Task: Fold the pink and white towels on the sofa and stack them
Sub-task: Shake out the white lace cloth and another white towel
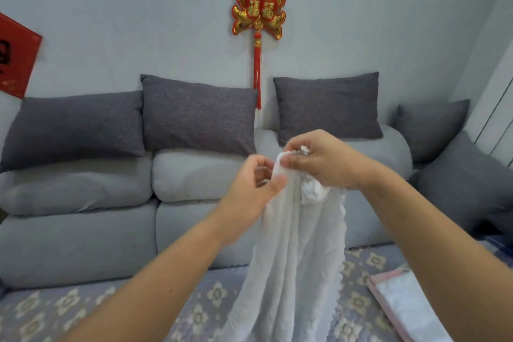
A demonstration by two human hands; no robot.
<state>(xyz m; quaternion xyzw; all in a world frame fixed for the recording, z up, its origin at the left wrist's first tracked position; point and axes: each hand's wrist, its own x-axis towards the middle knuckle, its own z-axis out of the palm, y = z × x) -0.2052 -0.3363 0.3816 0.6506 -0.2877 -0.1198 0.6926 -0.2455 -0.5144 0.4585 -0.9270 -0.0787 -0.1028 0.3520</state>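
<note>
A white towel with a scalloped edge hangs in a long bunch above the sofa seat. My right hand is closed on its bunched top, pinching a corner between thumb and fingers. My left hand sits just to the left of it, with fingers curled against the towel's upper edge. A folded towel, pink-edged with white on top, lies on the seat at the lower right, partly behind my right forearm.
The grey sofa has a flowered seat cover, light grey back cushions and several dark grey pillows. A red and gold fish ornament hangs on the wall above. More grey cushions stand at the right.
</note>
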